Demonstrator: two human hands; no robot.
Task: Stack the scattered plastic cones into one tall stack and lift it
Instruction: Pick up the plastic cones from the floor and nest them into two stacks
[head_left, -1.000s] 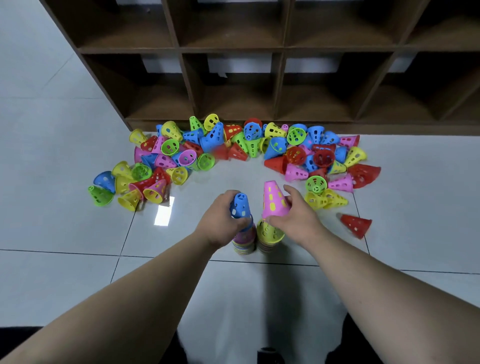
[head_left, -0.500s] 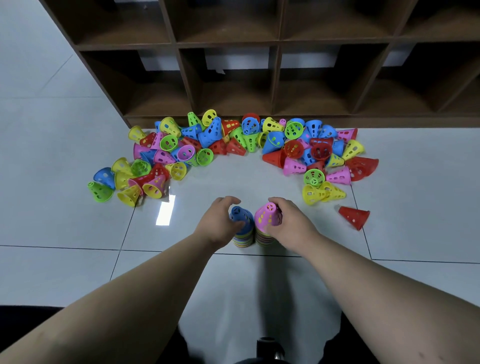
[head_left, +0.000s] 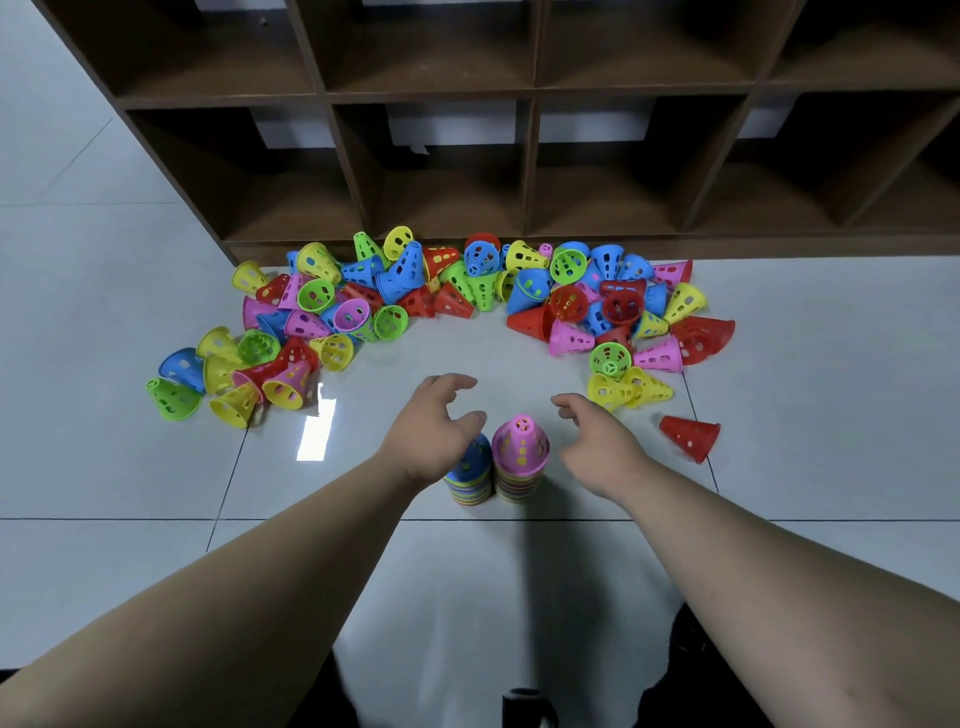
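Dark wooden cubby shelf (head_left: 524, 130), standing on pale floor tiles (head_left: 104, 457): its foot is being crowded by the scattered cones (head_left: 467, 296), many-coloured and mostly tipped on their sides in an arc, apparently so that clear floor is being kept in the middle for stacking. Two short stacks are being kept upright and touching there, blue-topped stack (head_left: 470, 470) and pink-topped stack (head_left: 520, 457), probably for merging. Left hand (head_left: 434, 434) and right hand (head_left: 602, 441) are being held open and empty either side, fingers spread, nothing gripped; lone red cone (head_left: 690, 437) is lying apart, right.

Even light, floor glare (head_left: 315, 434) (one patch), bowed edges
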